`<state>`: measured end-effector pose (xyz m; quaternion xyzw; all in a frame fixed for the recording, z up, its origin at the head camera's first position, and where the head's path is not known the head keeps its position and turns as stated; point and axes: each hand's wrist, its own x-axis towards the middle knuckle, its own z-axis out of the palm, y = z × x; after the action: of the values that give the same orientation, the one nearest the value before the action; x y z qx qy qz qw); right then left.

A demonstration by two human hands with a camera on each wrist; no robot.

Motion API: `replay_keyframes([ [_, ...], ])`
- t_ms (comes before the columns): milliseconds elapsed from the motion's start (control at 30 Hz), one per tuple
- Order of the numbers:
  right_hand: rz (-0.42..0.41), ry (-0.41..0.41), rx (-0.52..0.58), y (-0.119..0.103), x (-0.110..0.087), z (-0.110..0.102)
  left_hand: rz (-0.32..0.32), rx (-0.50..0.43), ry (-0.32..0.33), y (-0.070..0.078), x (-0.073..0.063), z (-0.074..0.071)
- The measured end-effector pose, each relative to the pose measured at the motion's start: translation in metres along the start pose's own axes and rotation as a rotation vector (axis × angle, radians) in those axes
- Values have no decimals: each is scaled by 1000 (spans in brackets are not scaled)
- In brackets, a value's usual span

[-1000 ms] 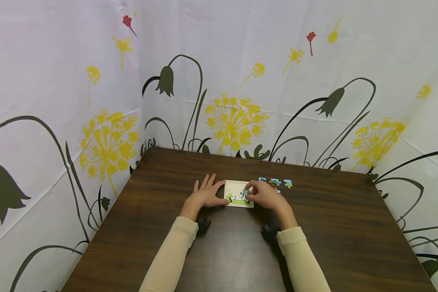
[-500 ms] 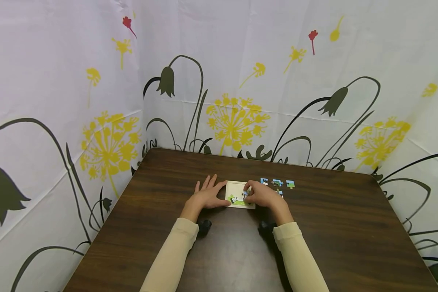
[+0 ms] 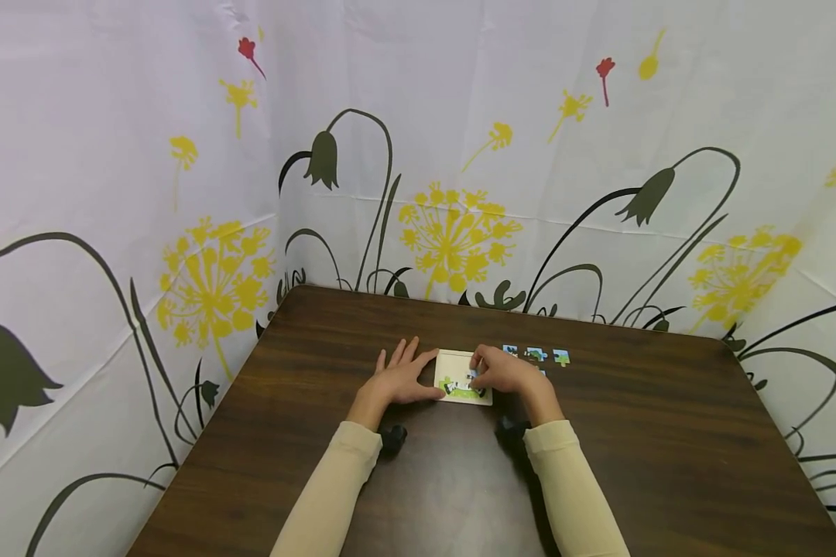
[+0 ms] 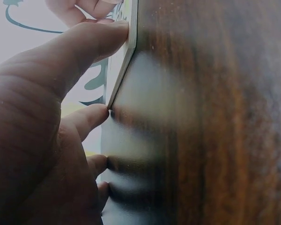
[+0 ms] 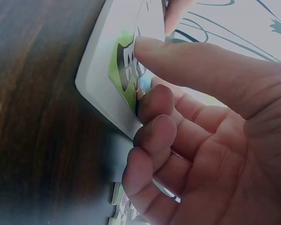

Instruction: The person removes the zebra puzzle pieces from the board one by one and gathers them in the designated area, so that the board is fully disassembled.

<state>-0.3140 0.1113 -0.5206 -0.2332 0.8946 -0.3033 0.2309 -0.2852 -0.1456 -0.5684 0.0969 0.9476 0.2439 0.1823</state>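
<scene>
A shallow pale wooden puzzle tray lies flat on the table, with joined pieces in green, black and white along its near side. My left hand rests at the tray's left side with fingers spread. In the left wrist view its thumb presses the tray edge, and the index fingertip touches a corner. Over the tray's right half, my right hand pinches a small puzzle piece with some blue on it. The thumb and fingers hide most of that piece.
Several loose puzzle pieces lie on the table beyond and right of the right hand; one is partly hidden by it. The brown wooden table reaches back to a white curtain printed with flowers.
My right hand has shifted slightly left over the tray, still pinching the piece. The left hand stays at the tray's left side. The head view has shifted a little.
</scene>
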Motion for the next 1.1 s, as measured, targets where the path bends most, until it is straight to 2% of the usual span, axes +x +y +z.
replay_keyframes([
  [633, 17, 48, -21, -1, -4, 2, -2, 7, -8, 2, -3, -2],
  [900, 24, 110, 15, -3, -15, 0, 1, 33, -10, 1, -1, -1],
  [1100, -7, 143, 13, -3, -28, -3, 18, 13, 0, -1, -1, 1],
])
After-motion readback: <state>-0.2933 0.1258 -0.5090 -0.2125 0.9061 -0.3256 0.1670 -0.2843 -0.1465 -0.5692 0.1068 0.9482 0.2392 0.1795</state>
